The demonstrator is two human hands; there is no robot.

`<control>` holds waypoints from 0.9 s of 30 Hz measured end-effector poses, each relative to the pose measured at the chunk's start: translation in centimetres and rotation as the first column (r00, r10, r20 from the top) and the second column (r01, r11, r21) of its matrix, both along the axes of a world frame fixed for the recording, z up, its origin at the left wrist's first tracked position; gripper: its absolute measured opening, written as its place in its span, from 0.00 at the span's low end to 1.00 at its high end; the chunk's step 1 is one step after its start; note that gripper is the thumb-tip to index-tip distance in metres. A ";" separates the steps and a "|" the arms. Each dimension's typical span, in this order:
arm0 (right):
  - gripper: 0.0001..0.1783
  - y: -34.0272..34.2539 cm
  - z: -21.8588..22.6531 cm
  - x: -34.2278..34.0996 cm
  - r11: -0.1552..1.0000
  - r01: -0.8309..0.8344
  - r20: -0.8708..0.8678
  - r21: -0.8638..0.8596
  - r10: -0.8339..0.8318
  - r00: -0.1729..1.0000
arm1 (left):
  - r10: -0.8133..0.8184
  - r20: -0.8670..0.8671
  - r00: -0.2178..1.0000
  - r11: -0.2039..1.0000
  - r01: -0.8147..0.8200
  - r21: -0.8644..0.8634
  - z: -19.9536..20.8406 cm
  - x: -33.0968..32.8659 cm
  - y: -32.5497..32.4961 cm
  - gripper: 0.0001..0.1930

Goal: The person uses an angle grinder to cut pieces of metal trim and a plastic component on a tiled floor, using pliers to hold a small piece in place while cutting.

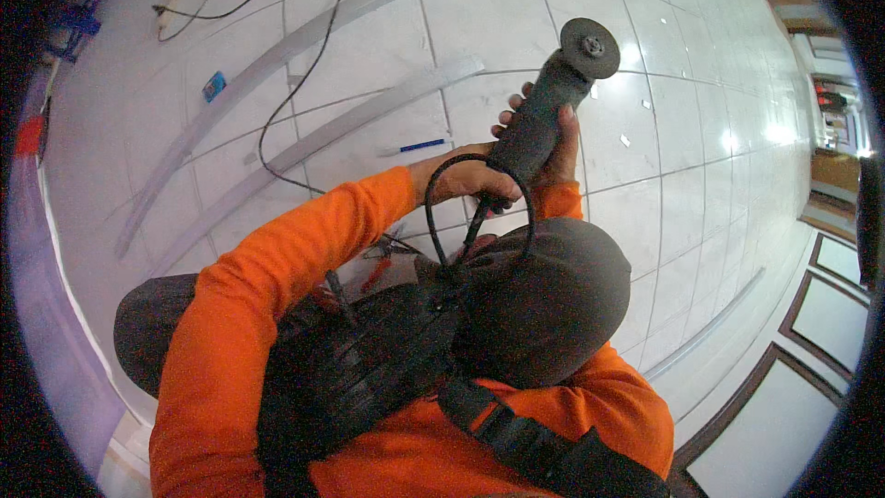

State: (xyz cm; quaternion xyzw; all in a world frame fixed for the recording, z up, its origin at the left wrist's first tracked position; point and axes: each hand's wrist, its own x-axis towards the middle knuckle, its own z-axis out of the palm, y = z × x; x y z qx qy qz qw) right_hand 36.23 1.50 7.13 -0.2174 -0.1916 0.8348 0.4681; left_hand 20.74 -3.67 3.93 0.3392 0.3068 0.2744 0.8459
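Note:
An angle grinder (535,134) with a dark body and a round disc (590,48) at its far end is held out in front of me, slanting up and to the right. My right hand (564,149) wraps the body from beneath, its thumb on the right side and fingertips showing on the left. At the rear end, near where the cord (433,212) leaves in a loop, my left hand (479,182) is closed around the grinder. Its fingers are partly hidden. Whether the disc is spinning cannot be told.
Long grey metal strips (369,111) lie on the white tiled floor (645,249). A blue pen (422,145), a small blue packet (214,87) and a black cable (318,65) are at the left. My dark-clad knee (553,304) is close below the grinder. Framed panels (774,415) line the right side.

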 end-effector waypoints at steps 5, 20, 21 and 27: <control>0.36 0.5 -2.6 1.7 0.975 0.181 0.390 0.129 -0.217 0.895 | 0.371 -0.486 0.791 0.874 -0.121 0.471 2.2 2.4 0.4 0.27; 0.41 -2.6 -3.9 1.2 0.935 0.346 0.231 -0.078 -0.320 0.919 | 0.331 -0.653 0.681 0.939 -0.171 0.298 1.6 4.5 -1.3 0.28; 0.41 -2.7 -4.0 1.4 0.964 0.257 0.104 -0.062 -0.250 0.963 | 0.367 -0.625 0.689 0.922 -0.181 0.342 2.0 4.2 -1.4 0.27; 0.36 -2.2 -3.3 1.2 0.979 0.196 0.053 -0.053 -0.193 0.980 | 0.309 -0.598 0.739 0.947 -0.179 0.267 2.5 3.6 -0.8 0.23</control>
